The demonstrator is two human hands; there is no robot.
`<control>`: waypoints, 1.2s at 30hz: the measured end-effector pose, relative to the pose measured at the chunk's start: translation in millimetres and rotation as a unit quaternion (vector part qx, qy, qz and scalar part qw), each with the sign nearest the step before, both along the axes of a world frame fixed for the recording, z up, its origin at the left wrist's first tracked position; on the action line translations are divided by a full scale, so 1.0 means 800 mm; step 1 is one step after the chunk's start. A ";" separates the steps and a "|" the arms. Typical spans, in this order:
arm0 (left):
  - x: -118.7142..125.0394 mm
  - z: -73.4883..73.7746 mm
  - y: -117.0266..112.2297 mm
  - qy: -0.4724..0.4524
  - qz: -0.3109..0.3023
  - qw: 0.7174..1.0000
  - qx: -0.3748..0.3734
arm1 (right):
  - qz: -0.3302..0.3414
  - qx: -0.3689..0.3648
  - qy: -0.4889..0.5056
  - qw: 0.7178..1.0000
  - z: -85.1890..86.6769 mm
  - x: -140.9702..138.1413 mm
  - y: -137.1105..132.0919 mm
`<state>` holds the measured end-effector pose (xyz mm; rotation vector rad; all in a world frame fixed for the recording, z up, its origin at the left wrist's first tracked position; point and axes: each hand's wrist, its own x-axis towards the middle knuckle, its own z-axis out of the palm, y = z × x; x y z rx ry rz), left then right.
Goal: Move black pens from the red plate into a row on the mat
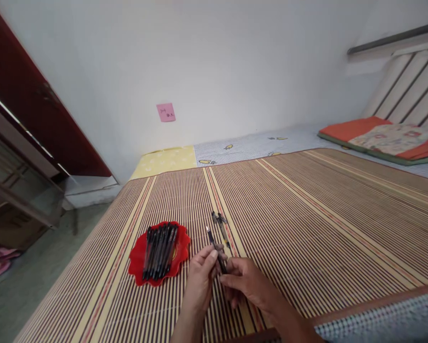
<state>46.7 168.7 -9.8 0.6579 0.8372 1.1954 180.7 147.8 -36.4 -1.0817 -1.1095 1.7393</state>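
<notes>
A dark pen (210,235) with its pale tip bare points away from me above the striped mat. My left hand (202,266) pinches it near the middle of the barrel. Lower down, the fingers of my right hand (243,281) are closed round the pen's rear end. Just beyond my hands lie another pen (222,229) and a small dark pen cap (214,217) on the mat. To the left of my left hand, a red scalloped plate (137,257) bears several black capped pens (159,250) laid side by side.
The striped mat (288,228) covers a bed against a white wall with a pink note (165,112). A folded orange-edged quilt (356,129) lies at the far right by slatted rails. On the left are a dark red door (38,95) and the floor.
</notes>
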 end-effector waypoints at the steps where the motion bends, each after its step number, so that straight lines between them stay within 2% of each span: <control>1: 0.001 -0.001 0.000 0.003 0.010 1.000 0.001 | 0.000 -0.001 -0.004 1.000 0.002 0.001 0.000; 7: 0.006 -0.014 0.003 0.034 0.082 0.996 0.014 | -0.047 0.026 -0.067 0.996 0.005 -0.003 -0.002; 13: 0.008 -0.021 0.003 0.048 0.091 0.995 0.013 | -0.077 0.051 -0.101 0.991 0.005 -0.008 -0.004; 19: 0.005 -0.027 0.008 0.035 0.102 0.994 0.008 | -0.027 0.084 -0.106 0.990 0.013 0.002 -0.007; 24: 0.003 -0.026 0.010 0.021 0.112 0.993 0.014 | -0.094 0.101 -0.140 0.980 0.016 0.002 -0.007; 27: 0.001 -0.018 0.007 0.002 0.092 0.996 0.015 | -0.077 0.064 -0.088 0.991 0.011 -0.001 -0.007; 30: 0.002 -0.008 0.004 -0.014 0.056 0.998 0.013 | -0.048 -0.035 0.043 0.997 0.005 -0.004 -0.009; 32: 0.004 -0.004 0.001 -0.019 0.038 0.999 0.004 | -0.028 -0.069 0.104 0.992 0.004 -0.004 -0.010; 34: 0.007 -0.002 -0.002 -0.026 0.028 0.999 -0.010 | 0.010 -0.062 0.105 0.993 0.004 -0.001 -0.011; 36: 0.009 -0.001 -0.004 -0.031 0.027 0.999 -0.018 | 0.036 -0.027 0.052 0.998 0.005 0.007 -0.008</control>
